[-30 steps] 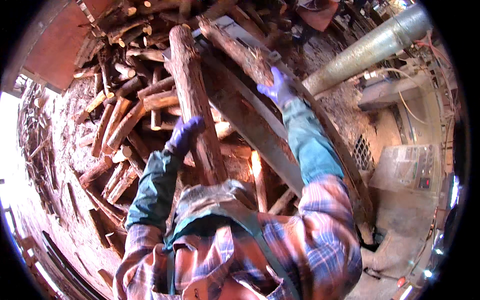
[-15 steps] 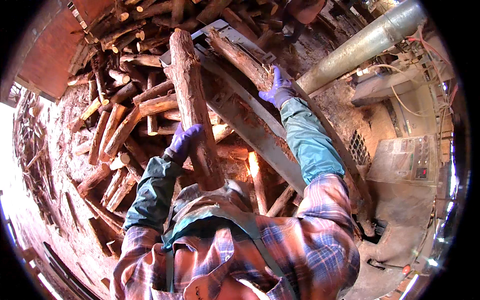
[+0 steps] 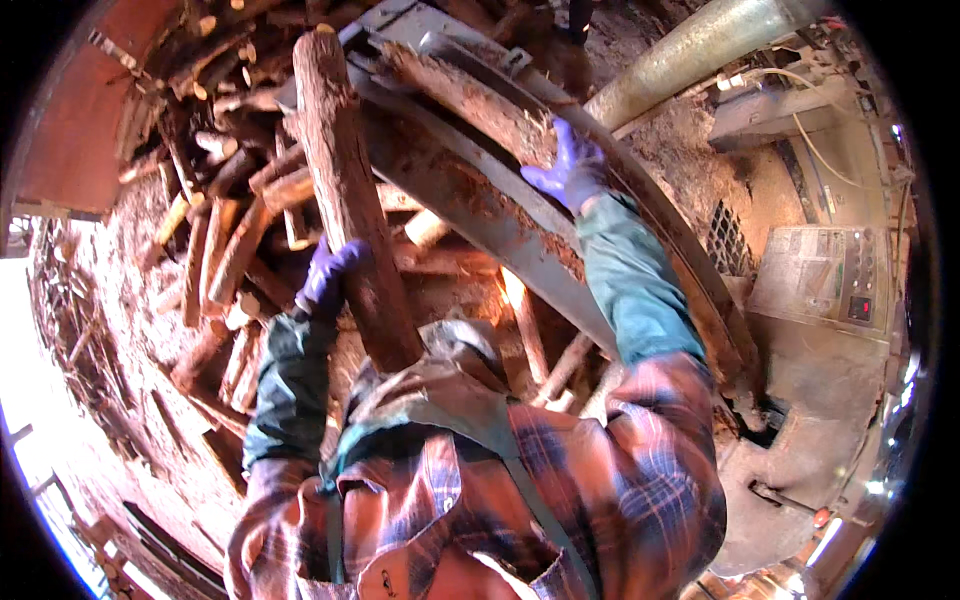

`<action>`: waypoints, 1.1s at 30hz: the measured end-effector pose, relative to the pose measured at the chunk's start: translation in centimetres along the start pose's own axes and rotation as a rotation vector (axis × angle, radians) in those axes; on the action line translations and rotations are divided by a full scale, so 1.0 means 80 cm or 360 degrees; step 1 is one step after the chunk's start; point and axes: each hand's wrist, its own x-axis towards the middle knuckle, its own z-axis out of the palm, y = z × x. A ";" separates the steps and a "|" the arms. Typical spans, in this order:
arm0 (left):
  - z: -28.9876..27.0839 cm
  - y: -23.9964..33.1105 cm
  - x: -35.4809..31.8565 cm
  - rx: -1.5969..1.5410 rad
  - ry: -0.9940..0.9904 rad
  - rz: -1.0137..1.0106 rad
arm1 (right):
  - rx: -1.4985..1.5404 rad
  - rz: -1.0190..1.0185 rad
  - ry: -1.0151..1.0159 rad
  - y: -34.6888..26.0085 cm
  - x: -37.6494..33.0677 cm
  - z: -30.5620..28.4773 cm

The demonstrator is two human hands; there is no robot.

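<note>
In a purple glove, my left hand point(image 3: 328, 278) is closed round the side of a thick, bark-covered log point(image 3: 343, 165). That log tilts up and away from me, its lower end near my apron point(image 3: 430, 395). Further right, my right hand point(image 3: 574, 168), gloved the same way, presses against the near end of a second log point(image 3: 470, 95), its thumb and fingers spread. The second log lies lengthwise along a long grey metal trough point(image 3: 480, 225) strewn with bark bits. Part of my left hand's grip is hidden behind the first log.
A heap of cut logs point(image 3: 235, 250) fills the left and runs under the trough. A big metal pipe point(image 3: 700, 60) slants across the upper right. At right stand a control panel point(image 3: 825, 275) and a mesh guard point(image 3: 730, 240). A rusty red panel point(image 3: 90, 120) is at upper left.
The view has shifted slightly. My left hand and its log have moved a little left, the log's top leaning further left. My right hand stays at the second log's end.
</note>
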 end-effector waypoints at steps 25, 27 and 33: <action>0.197 0.152 -0.004 0.0270 -0.1042 0.0409 | 0.2708 -0.0120 0.1003 -0.261 -0.176 -0.162; 0.156 0.045 0.027 0.0127 -0.1112 0.0138 | 0.2562 0.0320 0.1044 -0.244 -0.192 -0.057; 0.124 -0.093 0.002 0.0296 -0.0763 -0.0212 | 0.2810 0.1099 0.0534 -0.206 -0.246 0.050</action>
